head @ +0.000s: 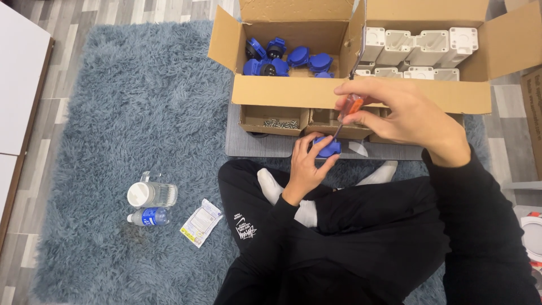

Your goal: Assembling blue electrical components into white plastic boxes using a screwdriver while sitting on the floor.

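Shaggy grey-blue rug [141,113] is cushioning everything. Left hand [305,169] is gripping a small blue plastic part [327,148], seemingly light and rigid, by its edges. Right hand [406,113] is pinching an orange-handled screwdriver [351,106].

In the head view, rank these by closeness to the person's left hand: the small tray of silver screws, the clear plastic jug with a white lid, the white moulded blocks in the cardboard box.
1. Small tray of silver screws: just above and left of the left hand.
2. White moulded blocks: up and to the right, in the box's right compartment.
3. Clear plastic jug with a white lid: far left on the grey-blue shaggy rug.
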